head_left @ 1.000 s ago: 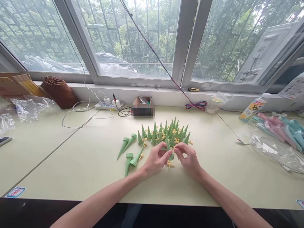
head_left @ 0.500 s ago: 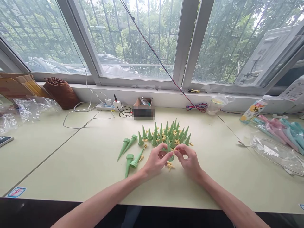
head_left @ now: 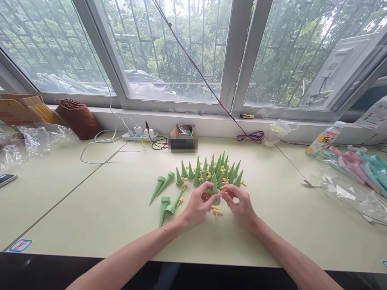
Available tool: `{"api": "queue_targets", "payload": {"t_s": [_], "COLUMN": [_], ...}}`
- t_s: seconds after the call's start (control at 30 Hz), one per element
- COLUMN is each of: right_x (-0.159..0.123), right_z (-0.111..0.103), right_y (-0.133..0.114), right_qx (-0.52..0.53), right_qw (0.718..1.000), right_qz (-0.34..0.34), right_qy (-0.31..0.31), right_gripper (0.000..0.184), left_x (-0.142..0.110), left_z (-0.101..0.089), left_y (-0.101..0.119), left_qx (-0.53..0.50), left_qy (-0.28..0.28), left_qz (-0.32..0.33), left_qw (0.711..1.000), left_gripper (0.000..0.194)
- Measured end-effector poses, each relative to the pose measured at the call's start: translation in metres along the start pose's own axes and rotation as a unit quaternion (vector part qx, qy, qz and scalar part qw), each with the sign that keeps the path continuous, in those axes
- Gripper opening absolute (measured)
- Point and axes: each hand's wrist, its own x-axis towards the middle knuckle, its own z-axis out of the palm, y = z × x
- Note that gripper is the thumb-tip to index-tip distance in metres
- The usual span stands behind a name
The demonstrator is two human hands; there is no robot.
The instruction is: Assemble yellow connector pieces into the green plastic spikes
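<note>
My left hand (head_left: 201, 201) is closed around a green plant watering spike (head_left: 215, 186), which stands point up between thumb and fingers. Against its side, my right hand (head_left: 240, 203) pinches a small part, mostly hidden by the fingertips; a bit of yellow shows there. Just below the hands, a few yellow valve pieces (head_left: 216, 211) lie on the table. Behind them stands a cluster of green spikes (head_left: 196, 177) with yellow valves at their bases. Several loose spikes (head_left: 164, 209) lie to the left, one (head_left: 174, 203) with a yellow piece at its narrow tip.
Along the window side are a small cardboard box (head_left: 173, 131), a power strip (head_left: 133, 136) with cables, a red-blue wire bundle (head_left: 250, 137) and a plastic cup (head_left: 273, 135). A bottle (head_left: 325, 139) and pink and teal items (head_left: 347, 163) occupy the right. A brown bag (head_left: 78, 119) sits left.
My right fingertips have moved slightly left, closer against the spike's side. My left hand keeps its hold on the spike. The view has shifted a little; the other things stay put.
</note>
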Motion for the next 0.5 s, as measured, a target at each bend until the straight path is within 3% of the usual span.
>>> {"api": "queue_targets", "payload": {"t_s": [0.5], "right_x": [0.0005], "right_z": [0.0003], "right_y": [0.0012], "right_qx": [0.001], "right_qw": [1.0], "right_qz": [0.002], "right_qy": [-0.009], "right_gripper": [0.013], "left_x": [0.0017], "left_z": [-0.0016], "left_y": [0.0006], "left_qx": [0.023], "left_qy": [0.006], "left_qz": [0.035], "left_qw": [0.999], "left_gripper": [0.03]}}
